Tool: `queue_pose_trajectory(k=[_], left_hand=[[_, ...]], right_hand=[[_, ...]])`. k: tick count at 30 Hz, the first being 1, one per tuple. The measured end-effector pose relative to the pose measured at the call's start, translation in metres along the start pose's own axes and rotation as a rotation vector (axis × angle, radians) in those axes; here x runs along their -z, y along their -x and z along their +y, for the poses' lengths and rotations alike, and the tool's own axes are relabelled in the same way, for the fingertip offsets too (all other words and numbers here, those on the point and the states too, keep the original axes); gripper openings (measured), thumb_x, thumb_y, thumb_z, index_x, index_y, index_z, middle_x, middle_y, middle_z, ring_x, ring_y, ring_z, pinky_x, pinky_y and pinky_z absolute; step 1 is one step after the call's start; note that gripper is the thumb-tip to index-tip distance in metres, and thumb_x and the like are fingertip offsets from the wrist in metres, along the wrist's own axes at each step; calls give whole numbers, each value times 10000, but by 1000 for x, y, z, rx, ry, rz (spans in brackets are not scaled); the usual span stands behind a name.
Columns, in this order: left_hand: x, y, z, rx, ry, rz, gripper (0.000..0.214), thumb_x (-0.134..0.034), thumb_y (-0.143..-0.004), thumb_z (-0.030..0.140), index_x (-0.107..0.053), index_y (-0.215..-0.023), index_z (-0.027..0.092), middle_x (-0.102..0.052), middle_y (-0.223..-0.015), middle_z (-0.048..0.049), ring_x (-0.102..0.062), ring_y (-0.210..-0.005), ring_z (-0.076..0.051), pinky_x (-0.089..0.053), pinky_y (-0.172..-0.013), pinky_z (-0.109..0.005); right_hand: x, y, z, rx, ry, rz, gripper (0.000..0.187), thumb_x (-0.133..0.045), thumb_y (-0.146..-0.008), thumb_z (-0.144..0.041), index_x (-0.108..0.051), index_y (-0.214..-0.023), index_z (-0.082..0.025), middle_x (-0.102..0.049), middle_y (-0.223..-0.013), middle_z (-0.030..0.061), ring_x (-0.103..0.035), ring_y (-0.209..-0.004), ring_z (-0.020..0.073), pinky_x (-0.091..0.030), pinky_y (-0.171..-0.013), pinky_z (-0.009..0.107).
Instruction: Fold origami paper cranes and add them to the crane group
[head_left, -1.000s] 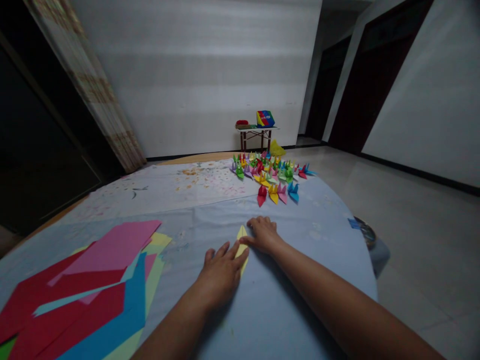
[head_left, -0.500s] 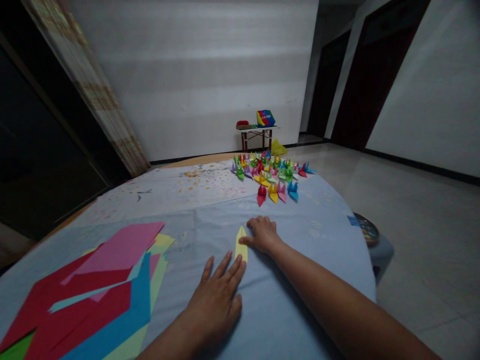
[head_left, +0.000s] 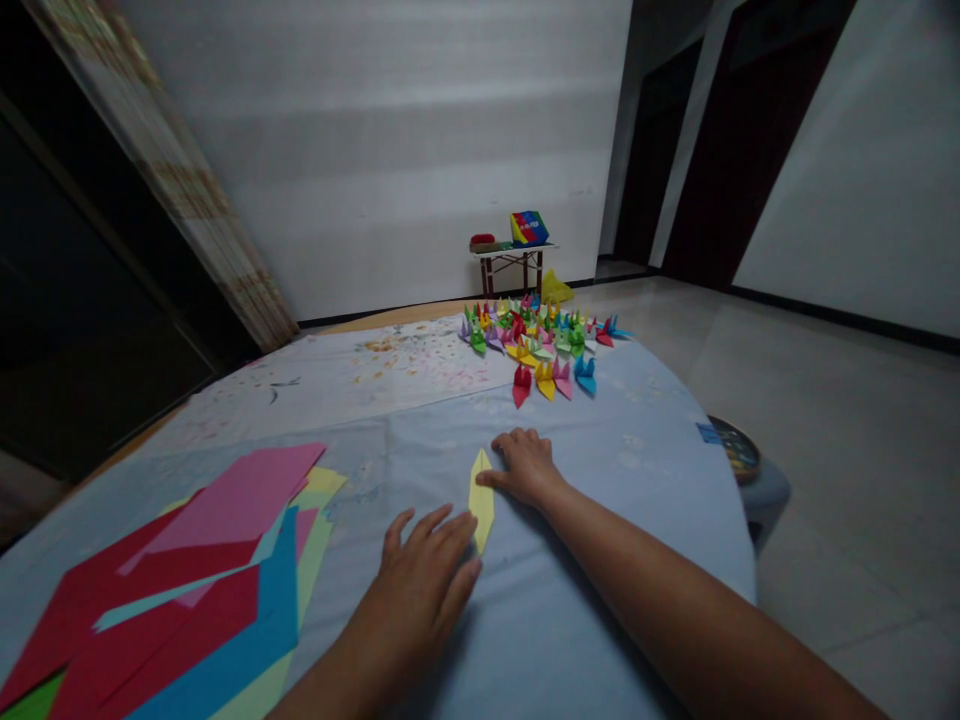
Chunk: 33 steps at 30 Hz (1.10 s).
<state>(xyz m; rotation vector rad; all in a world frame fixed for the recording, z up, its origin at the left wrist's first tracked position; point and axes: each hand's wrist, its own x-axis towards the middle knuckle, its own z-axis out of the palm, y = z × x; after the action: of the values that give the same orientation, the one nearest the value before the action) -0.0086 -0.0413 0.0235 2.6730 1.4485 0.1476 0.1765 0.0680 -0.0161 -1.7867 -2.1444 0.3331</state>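
Observation:
A narrow folded yellow paper (head_left: 481, 497) lies flat on the light blue cloth (head_left: 600, 480) in front of me. My right hand (head_left: 525, 465) rests on the cloth with its thumb pressing the paper's right edge, fingers curled loosely. My left hand (head_left: 424, 570) lies flat just below and left of the paper, fingers spread, fingertips almost at its lower tip. It holds nothing.
A stack of loose coloured paper sheets (head_left: 180, 580) lies at the left. Several folded paper cranes (head_left: 540, 350) stand at the far side of the cloth. A small table (head_left: 514, 262) with a colourful box stands by the wall. A round stool (head_left: 739, 460) sits past the right edge.
My left hand has slid back off the yellow paper toward me, leaving the whole strip uncovered. My right hand stays at the paper's edge.

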Motion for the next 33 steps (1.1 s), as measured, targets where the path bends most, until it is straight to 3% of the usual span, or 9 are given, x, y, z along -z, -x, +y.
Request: queue_pose_trajectory(k=[4,8,11,14,18,21,24,29,33], left_hand=[[-15,-20,1,-30,-37,-41,482,-259,-904,435,-294,-1348,250,-324,-1415,-64,-229,-1311,-250,-109,-1045,-544],[-27,-12,4,-9,-44,-108,514,-238,-897,476,-178,-1375,299,-218,-1453,-57,-165,-1330,-260,-102,-1031,-566],[-27,2,3,-12,-49,-124,511,-247,-892,482,-154,-1372,333,-218,-1454,-42,-176,-1326,-269,-99,-1025,-572],[-17,4,1,-13,-9,-123,467,-282,-888,470,-286,-1338,346,-321,-1419,-40,-252,-1299,-273,-109,-1022,-563],[-1,-21,-2,110,98,37,331,-324,-896,352,-575,-1099,280,-617,-1123,-27,-460,-1134,-219,-215,-987,-473],[-1,-47,-6,215,160,184,289,-359,-877,317,-596,-1026,244,-641,-1024,-31,-528,-1005,-197,-294,-903,-405],[-13,-63,-11,298,161,216,253,-413,-845,333,-599,-974,218,-644,-903,-37,-545,-917,-205,-318,-834,-372],[-29,-66,-18,317,140,274,220,-444,-823,333,-590,-937,214,-608,-861,-28,-533,-891,-208,-322,-789,-353],[-31,-64,-18,321,150,284,205,-445,-822,336,-590,-882,203,-597,-858,-30,-526,-891,-210,-324,-795,-359]], right_hand=[[-1,0,0,-2,1,20,530,-534,-695,-625,-545,-1058,-239,-532,-1052,92,-413,-1012,271,-280,-806,380],[-3,-1,2,11,1,35,539,-560,-677,-621,-547,-1060,-243,-536,-1048,90,-418,-1003,273,-280,-800,378],[-3,0,1,12,-1,37,543,-583,-662,-615,-551,-1055,-242,-537,-1040,90,-422,-997,274,-284,-794,374],[-2,1,0,15,0,32,540,-598,-658,-604,-552,-1057,-243,-536,-1038,88,-420,-999,272,-281,-797,373],[-2,4,-1,43,-6,66,502,-557,-700,-603,-564,-1040,-234,-545,-1028,89,-421,-997,263,-276,-803,364],[-3,5,0,62,-43,100,422,-498,-767,-573,-583,-996,-230,-568,-1001,77,-436,-978,246,-278,-791,345],[-1,4,2,59,-122,110,357,-446,-827,-518,-589,-986,-233,-599,-959,56,-461,-950,219,-282,-777,315],[10,4,3,46,-132,74,354,-415,-848,-502,-625,-878,-219,-638,-860,37,-501,-884,194,-280,-731,285],[13,6,-1,73,-60,-71,410,-433,-816,-542,-633,-697,-204,-650,-717,34,-533,-761,185,-266,-676,287]])
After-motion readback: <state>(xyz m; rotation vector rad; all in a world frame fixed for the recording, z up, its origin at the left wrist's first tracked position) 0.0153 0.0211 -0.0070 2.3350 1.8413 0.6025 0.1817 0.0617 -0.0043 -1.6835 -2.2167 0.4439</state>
